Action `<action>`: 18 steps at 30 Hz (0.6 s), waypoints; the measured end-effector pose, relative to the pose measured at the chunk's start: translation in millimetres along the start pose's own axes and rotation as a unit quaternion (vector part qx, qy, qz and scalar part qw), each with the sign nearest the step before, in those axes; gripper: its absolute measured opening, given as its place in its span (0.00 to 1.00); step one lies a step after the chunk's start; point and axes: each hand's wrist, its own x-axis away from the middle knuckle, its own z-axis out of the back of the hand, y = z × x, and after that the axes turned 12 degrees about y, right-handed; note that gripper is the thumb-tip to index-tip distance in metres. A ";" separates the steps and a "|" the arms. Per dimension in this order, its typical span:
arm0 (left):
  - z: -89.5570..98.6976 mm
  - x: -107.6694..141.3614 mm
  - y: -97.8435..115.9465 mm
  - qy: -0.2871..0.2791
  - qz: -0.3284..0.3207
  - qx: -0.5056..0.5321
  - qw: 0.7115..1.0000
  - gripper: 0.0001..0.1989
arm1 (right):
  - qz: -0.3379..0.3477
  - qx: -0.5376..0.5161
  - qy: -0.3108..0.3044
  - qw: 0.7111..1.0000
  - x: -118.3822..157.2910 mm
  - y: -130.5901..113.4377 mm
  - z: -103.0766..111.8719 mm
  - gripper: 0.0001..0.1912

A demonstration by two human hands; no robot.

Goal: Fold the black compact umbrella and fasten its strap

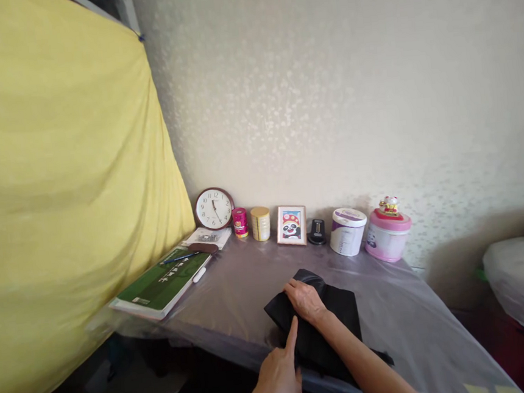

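While the right hand (305, 300) bends its fingers over the black cloth (343, 312) at lower centre, the left hand (279, 369) extends its index; whether either grips, I can't tell. Steady pressure, light fingertip guidance should keep folds tidy.

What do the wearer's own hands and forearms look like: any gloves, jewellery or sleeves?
The left hand and right hand are ungloved; no rings or watch can be made out. The right forearm is bare along most of its visible length.
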 end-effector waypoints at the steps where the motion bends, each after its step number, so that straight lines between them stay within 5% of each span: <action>1: -3.6 -0.4 0.0 0.007 0.002 -0.014 1.000 0.41 | -0.004 -0.003 -0.004 1.000 -0.7 0.1 0.5 0.13; 6: -7.7 0.5 6.1 0.001 0.021 -0.047 0.999 0.41 | -0.016 -0.086 0.036 0.996 12.0 -5.3 10.7 0.15; 12: 2.2 -0.7 17.0 -0.033 0.060 -0.065 0.996 0.36 | 0.074 -0.190 0.075 0.976 44.8 -9.0 13.1 0.14; 18: 3.7 -1.7 20.0 -0.042 0.082 -0.068 0.993 0.37 | 0.055 -0.176 0.075 0.980 29.1 17.6 -0.3 0.18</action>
